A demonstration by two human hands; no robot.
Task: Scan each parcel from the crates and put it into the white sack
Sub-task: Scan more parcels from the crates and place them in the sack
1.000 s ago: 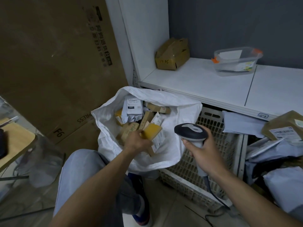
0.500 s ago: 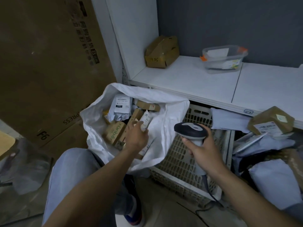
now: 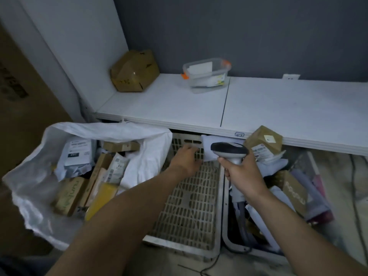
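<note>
Left of the slatted crate (image 3: pixel 191 206), the white sack (image 3: pixel 99 128) holds parcels (image 3: pixel 78 154). At the crate's far wall, the left hand (image 3: pixel 187 158) lies by a white parcel (image 3: pixel 207 150); I cannot tell how its fingers sit. At the crate's right edge, the right hand (image 3: pixel 245 176) has its fingers wrapped round the scanner (image 3: pixel 229 151).

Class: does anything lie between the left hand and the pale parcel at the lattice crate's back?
Nothing visible does. The left hand reaches across the white lattice crate; the pale flat parcel lies just beyond its fingers.
</note>
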